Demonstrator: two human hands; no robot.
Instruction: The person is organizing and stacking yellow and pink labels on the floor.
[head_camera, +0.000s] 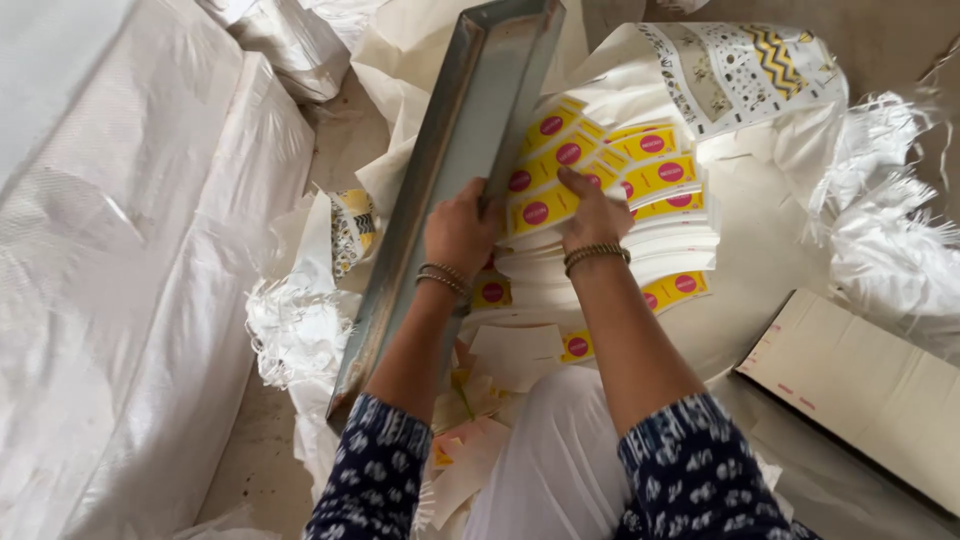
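A long grey metal tray runs slanted from top centre down to the lower left. My left hand grips its right wall near the middle. My right hand rests with fingers closed on a fanned stack of yellow paper cutouts with red dots, pinching one by its edge. The cutouts spread in an arc to the right of the tray, yellow faces up at the top and white backs lower down. Both wrists wear beaded bracelets.
Large white woven sacks fill the left side. Frayed white sack material lies at right. A flat cardboard box sits at lower right. Patterned paper cutouts lie at the top, and loose paper pieces near my lap.
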